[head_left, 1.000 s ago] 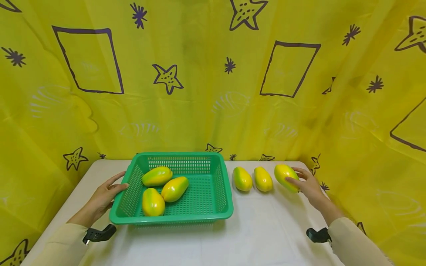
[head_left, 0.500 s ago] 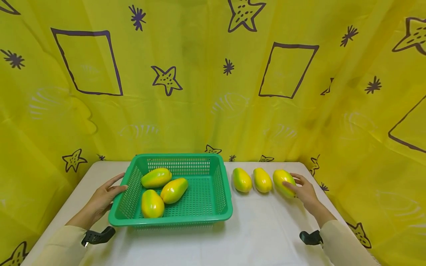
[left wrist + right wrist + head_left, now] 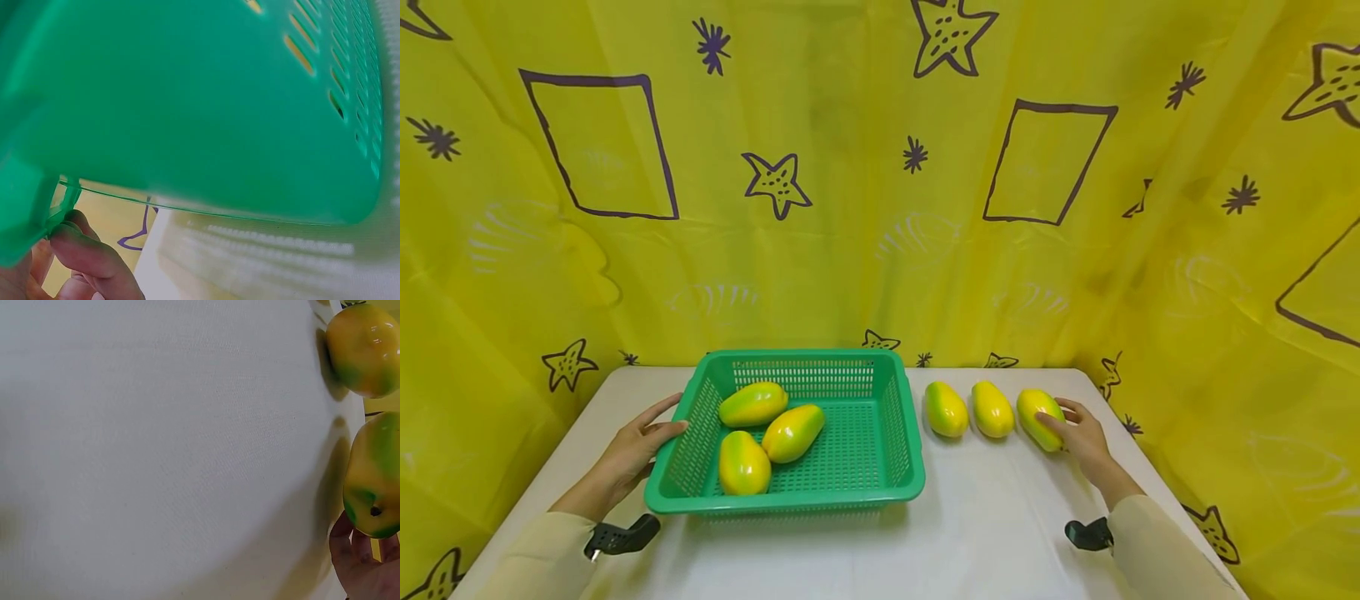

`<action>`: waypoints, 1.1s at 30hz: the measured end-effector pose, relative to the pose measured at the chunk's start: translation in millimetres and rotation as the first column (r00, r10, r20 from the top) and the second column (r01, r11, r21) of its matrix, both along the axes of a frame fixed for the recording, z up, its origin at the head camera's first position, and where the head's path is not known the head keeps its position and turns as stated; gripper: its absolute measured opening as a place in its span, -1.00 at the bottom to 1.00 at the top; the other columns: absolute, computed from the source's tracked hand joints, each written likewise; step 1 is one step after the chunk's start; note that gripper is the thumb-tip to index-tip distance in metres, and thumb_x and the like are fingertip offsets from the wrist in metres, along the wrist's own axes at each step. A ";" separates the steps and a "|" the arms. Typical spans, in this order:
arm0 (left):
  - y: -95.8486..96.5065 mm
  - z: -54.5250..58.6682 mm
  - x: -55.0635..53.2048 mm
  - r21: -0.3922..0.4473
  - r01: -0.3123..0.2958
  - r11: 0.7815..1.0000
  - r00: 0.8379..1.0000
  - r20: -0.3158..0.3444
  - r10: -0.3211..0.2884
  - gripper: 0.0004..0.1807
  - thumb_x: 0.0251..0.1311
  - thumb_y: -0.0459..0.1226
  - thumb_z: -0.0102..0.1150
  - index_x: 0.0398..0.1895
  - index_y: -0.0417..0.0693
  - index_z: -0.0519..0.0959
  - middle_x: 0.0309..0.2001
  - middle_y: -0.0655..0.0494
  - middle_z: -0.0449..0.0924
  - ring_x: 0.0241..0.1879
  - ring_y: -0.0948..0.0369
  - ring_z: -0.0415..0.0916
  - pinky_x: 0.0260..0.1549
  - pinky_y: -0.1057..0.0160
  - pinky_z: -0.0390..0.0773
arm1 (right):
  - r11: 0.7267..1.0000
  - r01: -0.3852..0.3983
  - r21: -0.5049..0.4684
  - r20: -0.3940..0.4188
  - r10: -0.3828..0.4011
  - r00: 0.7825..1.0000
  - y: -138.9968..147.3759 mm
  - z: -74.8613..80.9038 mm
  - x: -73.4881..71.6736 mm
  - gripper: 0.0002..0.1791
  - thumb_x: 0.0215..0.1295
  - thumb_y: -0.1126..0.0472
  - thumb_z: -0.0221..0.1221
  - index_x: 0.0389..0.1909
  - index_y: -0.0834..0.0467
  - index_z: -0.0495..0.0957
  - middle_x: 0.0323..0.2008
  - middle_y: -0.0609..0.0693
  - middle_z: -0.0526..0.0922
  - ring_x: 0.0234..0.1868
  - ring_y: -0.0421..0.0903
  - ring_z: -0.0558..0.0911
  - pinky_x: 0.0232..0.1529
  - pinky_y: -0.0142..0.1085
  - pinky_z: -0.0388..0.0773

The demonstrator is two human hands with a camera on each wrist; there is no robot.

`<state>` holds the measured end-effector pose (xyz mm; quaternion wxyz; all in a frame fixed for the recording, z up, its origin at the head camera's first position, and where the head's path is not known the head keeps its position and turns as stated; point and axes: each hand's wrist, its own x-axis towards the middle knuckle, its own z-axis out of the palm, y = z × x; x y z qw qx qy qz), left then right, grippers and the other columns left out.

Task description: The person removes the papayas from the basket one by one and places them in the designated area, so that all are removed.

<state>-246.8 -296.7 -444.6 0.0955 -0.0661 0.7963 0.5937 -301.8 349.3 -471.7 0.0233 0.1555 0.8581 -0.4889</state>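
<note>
My left hand (image 3: 631,450) grips the left rim of a green plastic basket (image 3: 891,492). In the left wrist view, its fingers (image 3: 94,256) curl at the rim beside the basket's wall (image 3: 156,125). Three yellow-green papayas lie in the basket's left half: one at the back (image 3: 754,404), one in the middle (image 3: 793,433) and one at the front (image 3: 744,463). At right, my right hand (image 3: 1084,440) holds another papaya (image 3: 1037,417) between thumb and fingers, low at the table. The right wrist view shows this papaya (image 3: 378,478) with its dark stem spot facing the camera.
Two more papayas, one beside the basket (image 3: 946,409) and one to its right (image 3: 992,409), lie on the white-covered table (image 3: 970,525), left of the held one. A yellow patterned curtain (image 3: 842,275) hangs behind the table and along its sides.
My right hand has lowered the papaya and brought it slightly toward me, in line with the other two on the table. My left hand and the basket have stayed put.
</note>
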 end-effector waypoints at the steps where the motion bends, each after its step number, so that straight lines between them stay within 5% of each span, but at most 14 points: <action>1: 0.1 -0.2 0.2 -0.002 0.000 1.000 1.000 -0.002 0.000 -0.15 0.41 -0.05 0.08 0.59 -0.06 -0.12 0.10 -0.14 0.54 -0.17 0.26 0.59 -0.15 0.14 0.66 | 1.000 0.001 0.000 0.001 -0.001 1.000 0.4 -1.3 -0.7 -0.06 0.34 -0.21 0.16 0.50 0.24 0.02 0.44 0.46 0.00 0.39 0.35 0.15 0.36 0.14 0.23; 33: -0.7 -2.6 0.4 -0.005 -0.001 1.000 1.000 -0.015 0.001 -0.16 0.41 -0.05 0.08 0.59 -0.04 -0.10 0.09 -0.13 0.55 -0.18 0.25 0.60 -0.18 0.16 0.66 | 0.998 0.070 -0.007 0.022 -0.070 0.997 -1.6 -9.6 -12.6 0.04 0.29 -0.32 0.12 0.52 0.25 -0.03 0.42 0.46 0.03 0.38 0.35 0.16 0.38 0.12 0.22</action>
